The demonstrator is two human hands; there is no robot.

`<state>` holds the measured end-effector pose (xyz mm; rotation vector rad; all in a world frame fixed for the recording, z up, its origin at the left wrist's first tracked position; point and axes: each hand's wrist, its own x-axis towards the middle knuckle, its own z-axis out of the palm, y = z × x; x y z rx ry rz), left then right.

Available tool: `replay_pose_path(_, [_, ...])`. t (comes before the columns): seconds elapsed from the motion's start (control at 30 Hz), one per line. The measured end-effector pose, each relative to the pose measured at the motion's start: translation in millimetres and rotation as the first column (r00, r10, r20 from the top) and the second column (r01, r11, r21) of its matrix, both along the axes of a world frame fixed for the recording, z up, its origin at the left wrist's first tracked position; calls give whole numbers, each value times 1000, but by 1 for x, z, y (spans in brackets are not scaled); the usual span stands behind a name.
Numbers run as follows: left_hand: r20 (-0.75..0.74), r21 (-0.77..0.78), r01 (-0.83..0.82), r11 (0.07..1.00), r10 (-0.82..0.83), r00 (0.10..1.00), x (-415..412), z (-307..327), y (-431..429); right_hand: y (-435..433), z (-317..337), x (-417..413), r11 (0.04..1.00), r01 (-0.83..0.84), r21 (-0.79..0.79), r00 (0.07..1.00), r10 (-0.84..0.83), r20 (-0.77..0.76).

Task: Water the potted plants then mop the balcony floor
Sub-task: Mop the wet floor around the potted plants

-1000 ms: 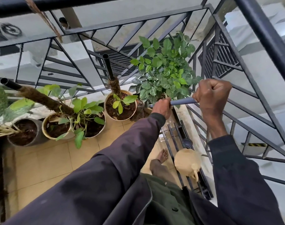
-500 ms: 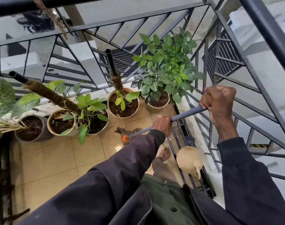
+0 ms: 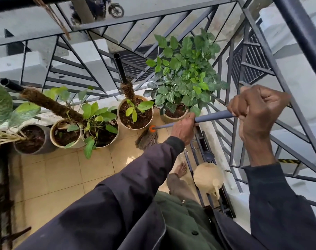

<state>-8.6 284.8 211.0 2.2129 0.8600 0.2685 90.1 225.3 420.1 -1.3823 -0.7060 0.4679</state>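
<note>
I hold a mop by its grey-blue handle (image 3: pixel 212 118). My right hand (image 3: pixel 256 109) grips the upper end and my left hand (image 3: pixel 183 128) grips it lower down. The stringy mop head (image 3: pixel 147 139), under an orange collar, lies on the wet beige tiles (image 3: pixel 63 170) in front of the pots. Several potted plants line the railing: a bushy green plant (image 3: pixel 184 74), a pot with a moss pole (image 3: pixel 135 114), a leafy pot (image 3: pixel 99 130), a cream pot (image 3: pixel 63 134) and a grey pot (image 3: pixel 33 139).
A tan watering can (image 3: pixel 207 175) stands on the floor by the right railing (image 3: pixel 231 98). My bare foot (image 3: pixel 180 168) is on the tiles next to a floor track. Dark metal railing encloses the far and right sides.
The mop head has come out from behind my left arm and slid back from the bushy plant's pot onto the tiles. Both hands have kept their grip on the handle.
</note>
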Motion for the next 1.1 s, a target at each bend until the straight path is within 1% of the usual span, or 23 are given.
replay_pose_path(0.1, [3, -39, -6, 999, 7, 1000, 12, -8, 20, 11, -15, -5, 999, 50, -12, 999, -49, 15])
replay_pose_path(0.23, [-100, -163, 59, 985, -76, 992, 16, -24, 54, 20, -53, -18, 986, 128, -103, 991, -130, -15])
replay_pose_path(0.3, [-121, -195, 80, 978, -104, 987, 13, -30, 64, 26, -59, -17, 985, 123, -124, 991, -127, -29])
replay_pose_path(0.33, [-113, -199, 81, 977, -105, 988, 13, -30, 65, 30, -58, -14, 985, 113, -130, 993, -115, -12])
replay_pose_path(0.43, [-69, -214, 19, 977, -34, 997, 19, -25, 68, 48, -52, -2, 981, 91, -173, 995, -82, 61])
replay_pose_path(0.53, [-69, -188, -64, 980, 52, 996, 26, -16, 72, 64, -44, 9, 975, 76, -207, 994, -58, 92])
replay_pose_path(0.63, [-75, -131, -95, 987, 85, 994, 24, -12, 71, 70, -34, 17, 978, 18, -209, 997, -1, 79])
replay_pose_path(0.77, [-100, -123, -113, 986, 101, 990, 17, -11, 62, 66, -31, 9, 979, -36, -200, 998, 45, 42])
replay_pose_path(1.0, [-159, -93, -91, 992, 76, 984, -1, -8, 31, 40, -30, 9, 974, -50, -221, 999, 49, -13])
replay_pose_path(1.1, [-184, -69, -86, 994, 72, 980, -19, -17, 13, 25, -38, 4, 968, -72, -239, 995, 53, -83])
